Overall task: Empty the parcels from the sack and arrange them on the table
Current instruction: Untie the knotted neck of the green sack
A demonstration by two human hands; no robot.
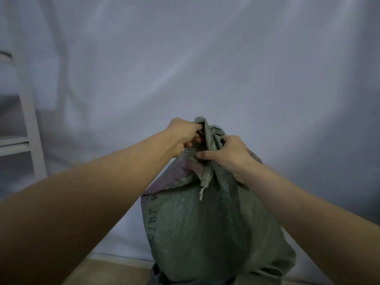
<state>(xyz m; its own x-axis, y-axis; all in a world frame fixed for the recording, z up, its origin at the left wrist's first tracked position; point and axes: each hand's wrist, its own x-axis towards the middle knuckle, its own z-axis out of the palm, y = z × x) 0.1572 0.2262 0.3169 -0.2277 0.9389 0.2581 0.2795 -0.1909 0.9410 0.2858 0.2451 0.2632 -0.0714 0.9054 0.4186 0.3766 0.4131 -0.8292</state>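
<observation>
Shelf frame [30,128]: a pale upright with crossbars stands at the far left edge, blurred, against the backdrop.
Backdrop [205,58]: a wrinkled grey-white cloth hangs behind everything and reaches down to the floor.
Floor [107,272]: a tan strip shows at the bottom, left of the sack.
Left hand [185,134]: fingers are curled round the bunched neck of the sack from the left side, gripping the fabric.
Sack [201,233]: a full green woven bag stands upright in the lower centre, its mouth gathered into a twisted top, faint dark lettering down its left side, a purple patch near the neck.
String [202,193]: a short white cord dangles from a fold below the neck.
Right hand [228,155]: it grasps the neck from the right, thumb pressed across the gathered fabric.
</observation>
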